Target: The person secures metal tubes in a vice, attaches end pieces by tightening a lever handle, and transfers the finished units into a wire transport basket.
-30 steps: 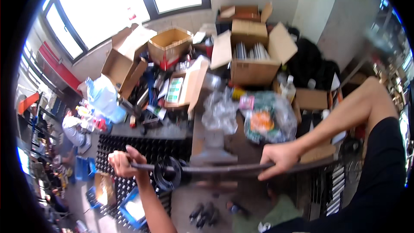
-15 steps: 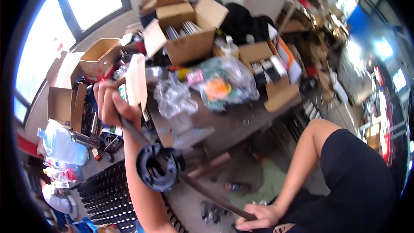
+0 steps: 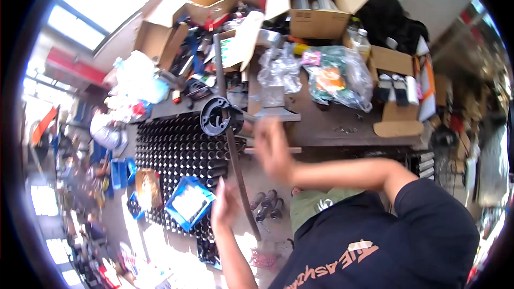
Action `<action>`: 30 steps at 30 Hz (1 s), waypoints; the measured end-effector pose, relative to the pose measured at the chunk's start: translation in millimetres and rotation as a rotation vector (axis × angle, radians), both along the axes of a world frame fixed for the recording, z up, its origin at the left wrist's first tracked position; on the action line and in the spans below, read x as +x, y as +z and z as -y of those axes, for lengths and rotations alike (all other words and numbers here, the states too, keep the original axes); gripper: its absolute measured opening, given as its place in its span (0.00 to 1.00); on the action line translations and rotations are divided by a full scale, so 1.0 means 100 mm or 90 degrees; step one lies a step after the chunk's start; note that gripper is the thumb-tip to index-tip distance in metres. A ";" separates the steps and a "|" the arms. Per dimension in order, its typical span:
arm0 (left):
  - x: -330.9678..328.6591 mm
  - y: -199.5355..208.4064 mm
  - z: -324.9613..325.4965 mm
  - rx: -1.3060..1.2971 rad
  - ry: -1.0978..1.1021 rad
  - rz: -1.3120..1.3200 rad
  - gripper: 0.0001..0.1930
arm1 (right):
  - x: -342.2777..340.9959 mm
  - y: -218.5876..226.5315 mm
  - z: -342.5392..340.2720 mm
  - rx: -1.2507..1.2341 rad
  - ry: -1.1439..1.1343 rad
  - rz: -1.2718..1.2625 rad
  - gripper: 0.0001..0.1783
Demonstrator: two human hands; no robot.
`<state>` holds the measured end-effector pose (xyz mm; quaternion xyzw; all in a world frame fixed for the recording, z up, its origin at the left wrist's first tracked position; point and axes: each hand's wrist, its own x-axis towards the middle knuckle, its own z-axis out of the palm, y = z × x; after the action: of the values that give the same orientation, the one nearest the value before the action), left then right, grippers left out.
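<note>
A long dark metal bar point(image 3: 239, 179) runs steeply through a round black metal collar point(image 3: 214, 116) with holes in its rim. The collar sits at the end of a dark cylindrical part by the bench edge. My left hand point(image 3: 225, 206) is just left of the bar's lower half, apart from it, its fingers stretched out and somewhat blurred. To the right of the collar is my right hand point(image 3: 273, 150), in front of the bench edge. Motion smears its fingers, so whether they hold anything is unclear. Beyond it a grey metal vise-like block point(image 3: 277, 113) stands on the bench.
The workbench point(image 3: 332, 131) carries plastic bags point(image 3: 340, 77), an open carton of metal cylinders point(image 3: 319, 24) and other boxes. At lower left stand rows of black cylindrical parts point(image 3: 174, 142), with a blue tray point(image 3: 190, 202) on them. Several dark parts point(image 3: 267, 206) lie on the floor.
Both hands have come off the bar's ends: the left moved down, the right up toward the collar. The bar now stands steeper. The view has swung, shifting the bench rightward.
</note>
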<state>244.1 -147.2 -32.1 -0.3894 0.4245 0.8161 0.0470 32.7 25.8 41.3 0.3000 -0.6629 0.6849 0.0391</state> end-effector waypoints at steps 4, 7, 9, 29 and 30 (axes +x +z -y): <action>0.73 1.06 -1.38 -0.004 0.220 -0.177 0.25 | -1.76 0.64 0.71 0.093 -0.077 -0.579 0.39; 0.00 1.70 -1.67 -0.521 0.152 0.098 0.09 | -2.64 1.09 1.17 0.389 0.243 -0.953 0.10; -0.58 1.87 -1.75 -0.855 0.057 0.328 0.15 | -3.08 1.14 1.29 0.561 0.301 -0.861 0.08; -0.86 1.17 -0.13 -1.629 0.212 0.575 0.17 | -2.70 1.02 -0.62 0.636 -0.028 -0.512 0.20; -0.79 1.16 0.10 -1.662 0.206 0.533 0.17 | -2.53 1.05 -0.88 0.583 -0.030 -0.549 0.20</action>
<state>164.9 -157.3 84.2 -0.4089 0.7794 -0.3503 -0.3203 -220.6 113.6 146.8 0.5210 -0.8199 0.1484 0.1853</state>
